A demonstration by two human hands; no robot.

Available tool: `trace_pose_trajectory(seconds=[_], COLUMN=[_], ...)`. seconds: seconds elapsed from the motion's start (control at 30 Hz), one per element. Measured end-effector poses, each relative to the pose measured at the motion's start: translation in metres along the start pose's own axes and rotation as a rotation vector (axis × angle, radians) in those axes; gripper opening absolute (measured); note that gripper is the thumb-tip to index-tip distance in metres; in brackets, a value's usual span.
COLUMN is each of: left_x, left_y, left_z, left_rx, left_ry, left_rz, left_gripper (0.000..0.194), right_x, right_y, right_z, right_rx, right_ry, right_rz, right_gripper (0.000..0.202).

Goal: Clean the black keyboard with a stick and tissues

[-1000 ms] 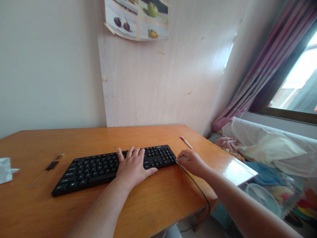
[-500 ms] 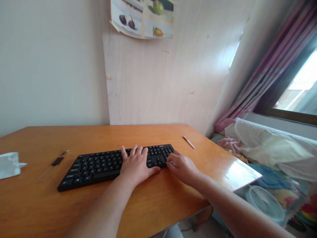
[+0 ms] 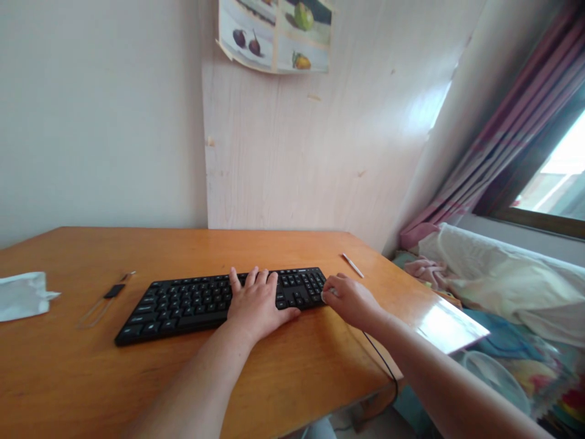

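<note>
A black keyboard (image 3: pixel 192 308) lies at a slant on the wooden desk. My left hand (image 3: pixel 256 305) rests on its right-middle part, fingers spread over the keys and thumb stretched to the right along the near edge. My right hand (image 3: pixel 350 299) is closed at the keyboard's right end, beside the number keys. Between its fingers a small white thing (image 3: pixel 329 294) shows, soft-looking like wadded tissue; most of it is hidden by the fingers.
A white pen-like stick (image 3: pixel 353 265) lies behind my right hand. At left are a white packet (image 3: pixel 24 297) and a black piece on a clear loop (image 3: pixel 114 291). A black cable (image 3: pixel 384 360) runs over the desk's front edge. Bags and cloths (image 3: pixel 493 280) crowd the right side.
The view has shifted slightly. My right hand, still closed on the white thing, has moved slightly up along the keyboard's right end. My left hand stays on the keys. The cable now shows.
</note>
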State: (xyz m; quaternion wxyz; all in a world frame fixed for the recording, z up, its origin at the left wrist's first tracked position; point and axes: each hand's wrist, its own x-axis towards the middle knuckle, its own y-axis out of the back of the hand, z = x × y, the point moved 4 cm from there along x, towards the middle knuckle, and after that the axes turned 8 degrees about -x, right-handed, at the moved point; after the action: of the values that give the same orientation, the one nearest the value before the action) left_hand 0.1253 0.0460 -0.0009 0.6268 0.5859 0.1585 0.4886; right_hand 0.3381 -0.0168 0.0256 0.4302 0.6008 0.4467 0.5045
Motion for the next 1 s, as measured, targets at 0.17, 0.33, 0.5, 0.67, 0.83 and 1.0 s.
trace_pose_trajectory(seconds=[0.17,0.33,0.5,0.67,0.83,1.0], left_x=[-0.001,0.000,-0.001,-0.001,-0.002,-0.003], left_y=[0.001,0.001,-0.002,-0.003,-0.003,-0.002], left_z=[0.000,0.001,-0.001,-0.001,0.001,0.002], left_rx=[-0.010,0.000,-0.015,-0.032,-0.026,-0.032], left_ry=[0.008,0.015,-0.006,-0.001,0.014,-0.005], left_rz=[-0.012,-0.019,0.010,0.007,-0.009,0.020], left_gripper=[0.093,0.095,0.094,0.088,0.092,0.094], right_x=[0.003,0.017,0.040,0.063,0.082,0.099], right_y=[-0.005,-0.011,-0.016,-0.021,-0.023,-0.026], right_z=[-0.019,-0.033,-0.037,-0.038,-0.039,-0.039], right_rx=[0.075,-0.026,-0.086,-0.132,-0.134,-0.141], right_ry=[0.081,0.060,0.039,0.001,-0.028,-0.045], right_rz=[0.002,-0.024,-0.034,-0.036,-0.065,-0.083], right_gripper=[0.010,0.010,0.014,0.020,0.023,0.025])
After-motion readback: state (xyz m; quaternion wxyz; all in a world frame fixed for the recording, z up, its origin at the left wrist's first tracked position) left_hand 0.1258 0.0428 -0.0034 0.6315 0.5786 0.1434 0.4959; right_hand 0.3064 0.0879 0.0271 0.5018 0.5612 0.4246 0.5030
